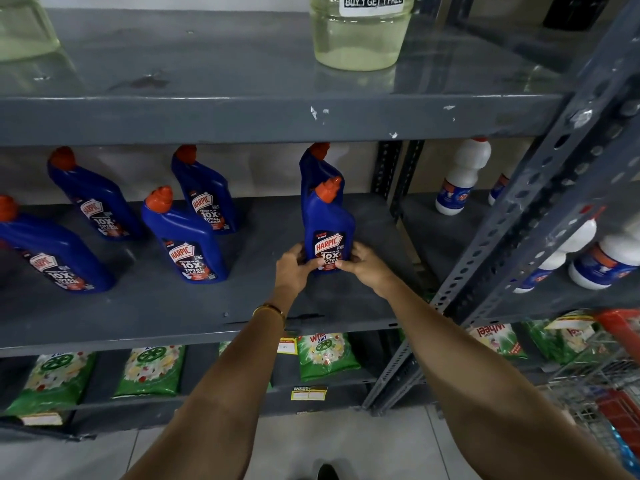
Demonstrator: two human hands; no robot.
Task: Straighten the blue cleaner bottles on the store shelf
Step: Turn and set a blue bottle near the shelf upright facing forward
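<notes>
Item: front blue bottle (329, 226), orange cap, upright toward the right end of the grey shelf (173, 306), just in front of a second like it (317, 171). Left hand (294, 268) and right hand (363, 266) pinched its lower body from either side, fingers across the label. Handling, judged: rigid plastic, smooth and probably slippery, heavy with liquid, tall enough to tip; low grip suited turning. Four more bottles stood to the left.

Head view (wide-angle), close, angled down at shelf (194, 306)
</notes>
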